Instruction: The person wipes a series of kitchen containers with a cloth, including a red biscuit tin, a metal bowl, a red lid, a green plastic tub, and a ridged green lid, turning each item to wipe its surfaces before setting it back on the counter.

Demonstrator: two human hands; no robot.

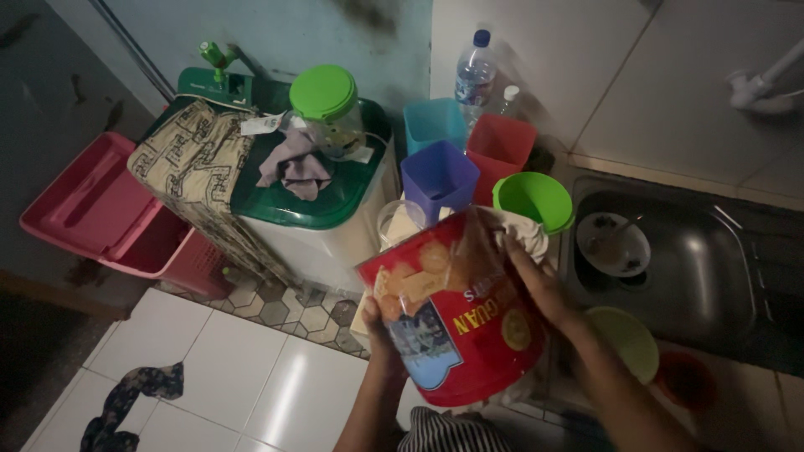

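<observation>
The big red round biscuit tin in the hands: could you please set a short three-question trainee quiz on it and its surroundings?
1. True or false: both hands grip the big red round biscuit tin, the left hand on its side and the right hand by its rim.
2. Which container stands nearest the steel sink? A) the square purple plastic tub B) the round green plastic bowl C) the pink plastic basket
3. What colour is the screw lid of the clear plastic jar on the green-topped washing machine?

Key: 1 true; 2 B; 3 green.
</observation>
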